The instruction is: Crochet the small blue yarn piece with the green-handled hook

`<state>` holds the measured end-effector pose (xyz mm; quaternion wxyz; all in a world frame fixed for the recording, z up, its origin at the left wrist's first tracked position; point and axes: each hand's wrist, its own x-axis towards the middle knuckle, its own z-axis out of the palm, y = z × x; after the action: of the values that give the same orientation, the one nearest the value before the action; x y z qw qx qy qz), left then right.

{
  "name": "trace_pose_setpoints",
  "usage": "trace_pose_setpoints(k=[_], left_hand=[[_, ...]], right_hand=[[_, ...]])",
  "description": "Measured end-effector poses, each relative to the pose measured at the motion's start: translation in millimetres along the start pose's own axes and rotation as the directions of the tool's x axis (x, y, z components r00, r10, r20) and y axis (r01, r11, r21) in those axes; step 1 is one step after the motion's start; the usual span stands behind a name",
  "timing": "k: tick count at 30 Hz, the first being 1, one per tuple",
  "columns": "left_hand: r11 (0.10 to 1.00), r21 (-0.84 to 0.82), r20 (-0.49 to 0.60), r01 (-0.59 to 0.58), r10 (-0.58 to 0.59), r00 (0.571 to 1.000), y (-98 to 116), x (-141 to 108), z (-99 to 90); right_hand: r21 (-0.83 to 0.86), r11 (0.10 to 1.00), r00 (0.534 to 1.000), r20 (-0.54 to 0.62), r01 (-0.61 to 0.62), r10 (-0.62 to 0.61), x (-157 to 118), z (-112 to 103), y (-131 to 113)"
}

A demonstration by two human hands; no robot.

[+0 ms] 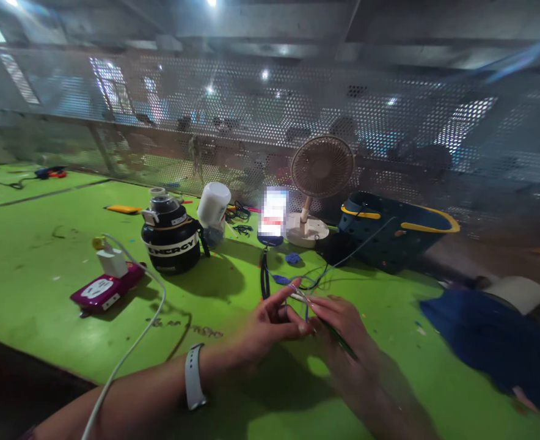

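Observation:
Above the green table, my left hand (pixel 277 321) is closed on blue yarn (pixel 306 310), its index finger stretched forward with a strand at its tip. My right hand (pixel 343 324) grips a thin dark-handled hook (pixel 341 341), whose light tip meets the yarn between both hands. The yarn runs back past a small blue piece (pixel 280 279) on the table toward the dark basket (pixel 371 238). A lit phone (pixel 273 214) stands upright behind my hands. Blur hides the exact loops at my fingertips.
Green table (pixel 87 238) holds a black jug (pixel 171 241), purple power strip (pixel 107 290) with a white cable, white bottle (pixel 214 205), and fan (pixel 322 168). Dark blue cloth (pixel 490 345) lies at right. A perforated metal screen (pixel 251 116) rises behind.

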<state>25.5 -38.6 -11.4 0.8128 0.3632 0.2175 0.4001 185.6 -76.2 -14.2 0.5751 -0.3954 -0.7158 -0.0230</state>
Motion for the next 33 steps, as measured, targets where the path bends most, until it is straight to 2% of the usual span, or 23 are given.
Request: trace_pose_setpoints(k=[5, 10, 13, 16, 19, 23, 26, 28, 29, 30, 31, 33], left_hand=[[0.991, -0.074, 0.103, 0.114, -0.106, 0.989, 11.8, 2.0, -10.7], [0.981, -0.109, 0.186, 0.162, -0.14, 0.973, 23.5, 5.8, -18.8], [0.977, -0.117, 0.2, 0.176, -0.151, 0.968, 25.2, 8.5, -21.4], [0.972, -0.127, 0.207, 0.196, -0.167, 0.964, 25.3, 9.8, -22.0], [0.968, -0.155, 0.216, 0.195, -0.16, 0.963, 26.5, 8.9, -20.5], [0.967, -0.172, 0.191, 0.189, -0.156, 0.969, 29.1, 6.8, -18.4], [0.976, -0.136, 0.191, 0.17, -0.142, 0.971, 26.5, 6.8, -18.7], [0.989, -0.065, 0.196, 0.132, -0.117, 0.974, 20.9, 7.2, -18.5], [0.994, -0.022, 0.199, 0.107, -0.1, 0.975, 17.3, 7.4, -17.8], [0.997, 0.02, 0.2, 0.08, -0.082, 0.976, 13.4, 7.4, -16.6], [0.997, 0.053, 0.202, 0.051, -0.06, 0.978, 9.6, 7.3, -15.0], [0.996, 0.088, 0.222, -0.007, -0.013, 0.975, 4.1, 6.0, -10.6]], right_hand=[[0.11, 0.994, 0.999, 0.03, 0.015, -0.019, 11.0, -10.6, 6.3], [0.24, 0.97, 0.997, 0.071, -0.028, 0.011, 24.5, -23.5, 9.9], [0.29, 0.951, 0.99, 0.117, -0.109, 0.078, 26.7, -29.7, 11.6], [0.331, 0.909, 0.964, 0.167, -0.253, 0.208, 25.3, -34.2, 13.7], [0.419, 0.8, 0.903, 0.204, -0.429, 0.377, 24.7, -35.5, 15.9], [0.587, 0.51, 0.755, 0.304, -0.629, 0.581, 28.5, -32.1, 17.5], [0.674, 0.293, 0.65, 0.364, -0.678, 0.667, 28.1, -25.8, 17.0], [0.689, 0.208, 0.601, 0.396, -0.694, 0.695, 23.6, -19.7, 14.6], [0.685, 0.209, 0.593, 0.389, -0.698, 0.705, 20.5, -16.4, 12.5], [0.662, 0.252, 0.607, 0.382, -0.706, 0.697, 17.3, -13.2, 9.8], [0.64, 0.345, 0.65, 0.326, -0.686, 0.686, 14.3, -10.4, 6.6], [0.577, 0.577, 0.788, 0.213, -0.578, 0.578, 10.4, -6.7, -0.4]])
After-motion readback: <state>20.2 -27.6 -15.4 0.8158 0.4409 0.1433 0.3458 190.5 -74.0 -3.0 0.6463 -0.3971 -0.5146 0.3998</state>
